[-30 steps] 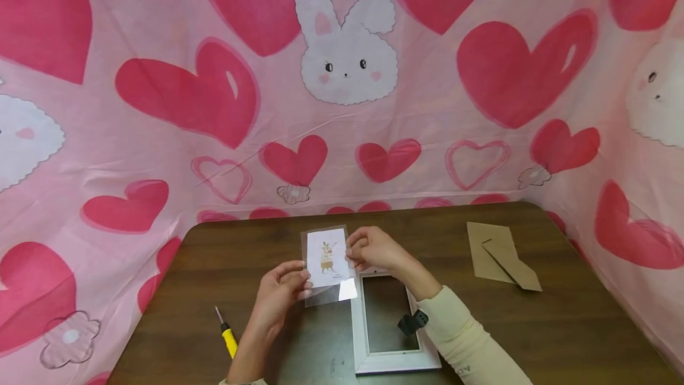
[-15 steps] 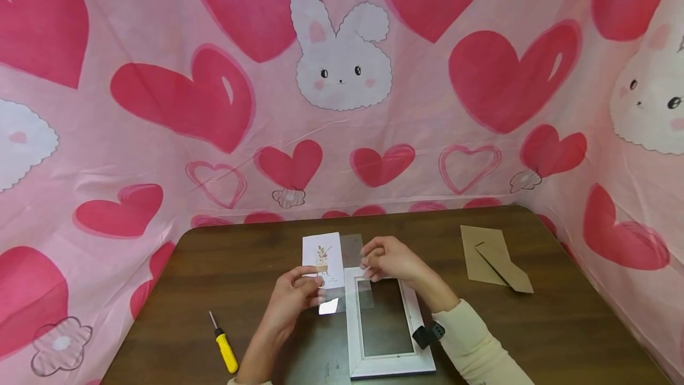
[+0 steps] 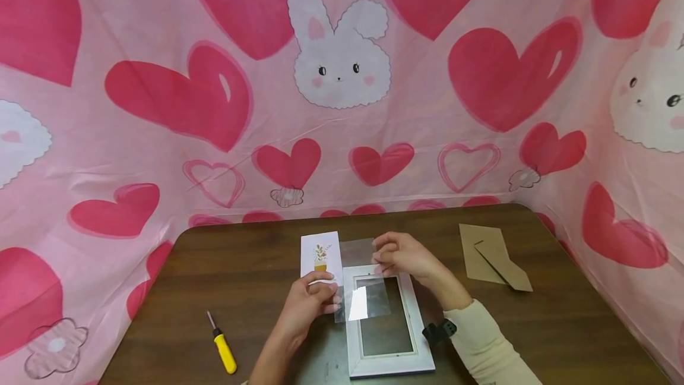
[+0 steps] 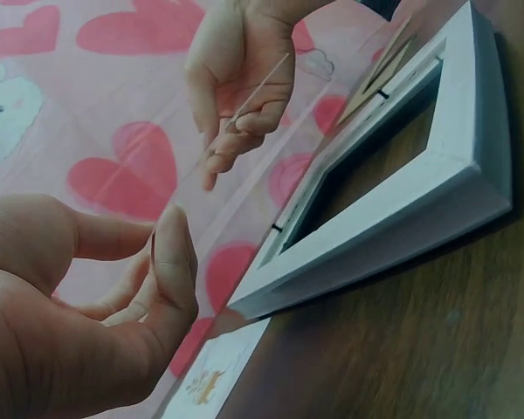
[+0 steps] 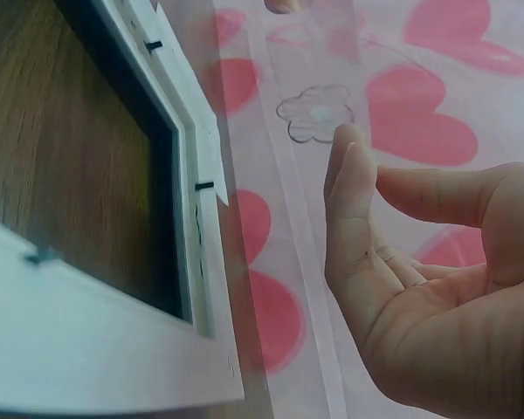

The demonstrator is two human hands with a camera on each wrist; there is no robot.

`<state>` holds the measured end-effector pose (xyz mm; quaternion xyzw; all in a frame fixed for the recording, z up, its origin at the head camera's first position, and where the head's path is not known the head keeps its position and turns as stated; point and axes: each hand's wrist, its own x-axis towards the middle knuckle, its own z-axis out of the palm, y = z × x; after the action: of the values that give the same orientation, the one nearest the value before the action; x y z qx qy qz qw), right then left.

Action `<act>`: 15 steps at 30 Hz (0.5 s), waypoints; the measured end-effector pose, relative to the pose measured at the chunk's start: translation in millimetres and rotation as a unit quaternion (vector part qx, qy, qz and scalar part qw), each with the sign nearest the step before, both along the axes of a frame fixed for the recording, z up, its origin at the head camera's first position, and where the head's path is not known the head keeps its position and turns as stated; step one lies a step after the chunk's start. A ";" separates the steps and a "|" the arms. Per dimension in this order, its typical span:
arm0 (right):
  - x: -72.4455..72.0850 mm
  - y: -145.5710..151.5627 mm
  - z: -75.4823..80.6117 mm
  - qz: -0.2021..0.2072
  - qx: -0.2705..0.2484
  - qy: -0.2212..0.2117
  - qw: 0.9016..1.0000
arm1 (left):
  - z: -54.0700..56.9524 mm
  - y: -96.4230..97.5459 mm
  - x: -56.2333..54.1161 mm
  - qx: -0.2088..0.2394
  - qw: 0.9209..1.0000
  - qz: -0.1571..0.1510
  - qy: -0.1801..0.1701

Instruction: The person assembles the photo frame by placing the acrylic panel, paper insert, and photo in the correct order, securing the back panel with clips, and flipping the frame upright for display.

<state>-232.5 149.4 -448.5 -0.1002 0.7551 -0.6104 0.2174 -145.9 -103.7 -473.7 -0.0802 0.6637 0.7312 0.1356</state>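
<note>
A clear plastic sheet (image 3: 380,302) is stretched between both hands above the white picture frame (image 3: 354,337), and light glares off it. My left hand (image 3: 309,306) pinches its left edge between thumb and fingers. The opposite edge is pinched by my right hand (image 3: 407,256), close above the frame's far end; in the left wrist view the sheet appears edge-on in the right hand (image 4: 244,83). Just left of the frame lies a white card (image 3: 312,251) printed with a potted plant, partly covered by the left hand. The frame lies flat, its opening showing the table, with small dark tabs along the inner edge.
A brown backing board (image 3: 481,263) with a stand leg lies at the right of the table (image 3: 256,266). A yellow-handled screwdriver (image 3: 225,354) lies at the left. Pink heart-patterned cloth (image 3: 342,123) surrounds the table's back and sides.
The clear sheet has separated from the card and moved right, over the frame, with both hands. The card now lies on the table to the frame's left.
</note>
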 end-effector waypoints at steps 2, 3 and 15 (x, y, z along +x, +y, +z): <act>-0.7 3.7 -0.5 0.001 -0.001 0.001 1.000 | -0.9 2.9 0.0 0.004 1.000 -0.002 -0.001; -1.0 5.2 -0.8 0.002 -0.001 0.001 1.000 | -1.5 4.3 -0.1 0.007 1.000 -0.003 -0.001; -2.3 18.6 -6.7 0.017 0.017 0.016 1.000 | -8.0 16.0 -2.3 -0.008 1.000 -0.022 0.015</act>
<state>-234.8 168.0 -455.2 -0.1191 0.7666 -0.5923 0.2173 -148.2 -87.7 -481.6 -0.0554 0.6729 0.7242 0.1406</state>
